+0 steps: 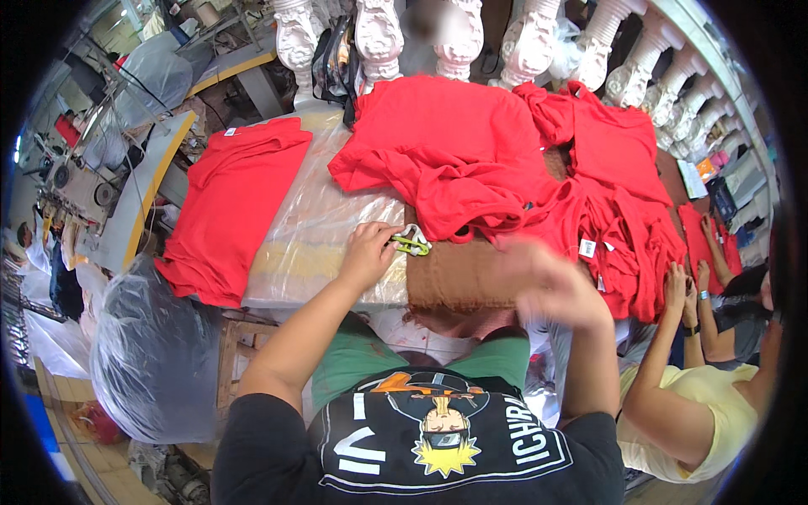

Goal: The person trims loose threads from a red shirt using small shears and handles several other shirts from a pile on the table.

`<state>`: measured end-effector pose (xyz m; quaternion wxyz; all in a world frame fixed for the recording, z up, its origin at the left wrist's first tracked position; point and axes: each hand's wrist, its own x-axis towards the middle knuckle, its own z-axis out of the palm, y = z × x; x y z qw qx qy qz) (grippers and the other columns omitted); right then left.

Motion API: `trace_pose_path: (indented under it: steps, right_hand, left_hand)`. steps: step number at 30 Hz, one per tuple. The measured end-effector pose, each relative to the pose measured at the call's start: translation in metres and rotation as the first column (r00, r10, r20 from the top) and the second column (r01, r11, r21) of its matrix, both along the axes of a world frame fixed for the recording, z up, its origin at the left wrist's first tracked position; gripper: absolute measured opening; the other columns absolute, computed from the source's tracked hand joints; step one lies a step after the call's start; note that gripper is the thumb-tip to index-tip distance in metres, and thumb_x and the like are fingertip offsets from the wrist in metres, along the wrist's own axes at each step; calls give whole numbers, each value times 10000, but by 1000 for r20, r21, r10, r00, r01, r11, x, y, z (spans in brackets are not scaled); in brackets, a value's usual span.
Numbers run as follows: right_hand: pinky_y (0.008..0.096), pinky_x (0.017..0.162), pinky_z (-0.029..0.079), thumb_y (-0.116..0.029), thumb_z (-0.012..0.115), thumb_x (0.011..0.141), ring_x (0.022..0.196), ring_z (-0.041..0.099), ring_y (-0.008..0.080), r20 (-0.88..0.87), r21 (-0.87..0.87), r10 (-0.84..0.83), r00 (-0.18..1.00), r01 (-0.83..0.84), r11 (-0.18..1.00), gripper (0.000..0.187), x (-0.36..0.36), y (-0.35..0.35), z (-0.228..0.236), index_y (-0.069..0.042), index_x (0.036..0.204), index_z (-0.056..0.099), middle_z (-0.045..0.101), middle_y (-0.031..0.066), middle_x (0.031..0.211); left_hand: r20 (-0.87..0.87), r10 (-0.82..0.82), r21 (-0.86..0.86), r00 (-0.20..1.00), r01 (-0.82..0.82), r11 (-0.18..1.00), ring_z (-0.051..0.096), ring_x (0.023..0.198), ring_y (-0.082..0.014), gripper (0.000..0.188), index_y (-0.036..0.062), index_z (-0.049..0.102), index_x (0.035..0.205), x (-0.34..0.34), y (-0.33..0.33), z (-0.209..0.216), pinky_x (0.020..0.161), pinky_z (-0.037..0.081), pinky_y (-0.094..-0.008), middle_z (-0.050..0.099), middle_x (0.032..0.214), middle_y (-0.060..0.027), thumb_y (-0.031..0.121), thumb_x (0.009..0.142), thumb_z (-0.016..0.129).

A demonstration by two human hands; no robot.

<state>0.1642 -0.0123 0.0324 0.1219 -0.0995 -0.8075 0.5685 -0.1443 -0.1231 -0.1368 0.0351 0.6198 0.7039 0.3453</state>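
My left hand (368,250) rests on the table's clear plastic sheet (316,223) with its fingertips closed on a small green and white clip-like tool (411,242). My right hand (551,282) is blurred, raised over the brown cloth (454,278) at the near edge, beside the red garments; I cannot see anything in it. A big heap of red shirts (471,156) lies just beyond both hands. A neat stack of folded red shirts (229,206) lies at the left.
At the right, a person in a yellow top (699,404) has both hands on the red pile (640,244). White balusters (459,34) line the far edge. A clear plastic bag (151,353) sits at lower left; sewing machines (76,181) stand far left.
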Motion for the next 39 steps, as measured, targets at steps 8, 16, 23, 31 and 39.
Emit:
trace_pose_path:
  steps: [8, 16, 23, 31, 39]
  right_hand:
    - [522, 968, 418, -143, 573, 899, 1194, 494, 427, -162, 40, 835, 525, -842, 537, 167, 29, -115, 108, -26, 782, 591, 484, 270, 1324]
    - [486, 987, 406, -265, 672, 852, 1209, 481, 393, -50, 135, 692, 720, -682, 719, 315, 20, -52, 89, -21, 1035, 596, 497, 252, 1302]
    - [494, 1073, 300, -314, 719, 781, 1295, 381, 382, -150, 785, -530, 835, 426, 450, 562, -66, 99, -62, -62, 1249, 535, 462, 199, 1336]
    - [523, 1095, 218, -341, 715, 757, 1295, 383, 354, -183, 713, -583, 792, 515, 476, 638, -76, 126, -127, -100, 1306, 495, 487, 150, 1314]
    - [530, 1085, 214, -337, 742, 723, 1275, 405, 355, -115, 674, -603, 790, 508, 537, 626, -77, 133, -127, -101, 1263, 530, 513, 134, 1294]
  left_hand:
    - [15, 10, 26, 1000, -10, 1000, 493, 1103, -290, 287, 112, 625, 1131, 9, -3, -2, 955, 381, -419, 588, 1108, -81, 185, 855, 606]
    - [160, 86, 321, 983, -135, 937, 544, 1048, -314, 233, 65, 632, 1077, -11, 23, 31, 920, 417, -413, 595, 1075, -129, 197, 891, 586]
    - [-71, 5, 366, 997, 22, 930, 524, 1092, -308, 265, 61, 626, 1088, -58, 177, 105, 943, 404, -423, 590, 1104, -131, 229, 885, 604]
    - [-218, 186, -139, 958, -219, 966, 280, 1366, -356, 652, 92, 427, 1380, -110, 340, 81, 1107, 243, -497, 347, 1460, -160, 460, 865, 591]
    - [-45, 63, -598, 997, -78, 797, 479, 1247, -327, 909, 91, 453, 1384, -137, 403, 68, 1022, 369, -419, 517, 1341, -179, 768, 780, 407]
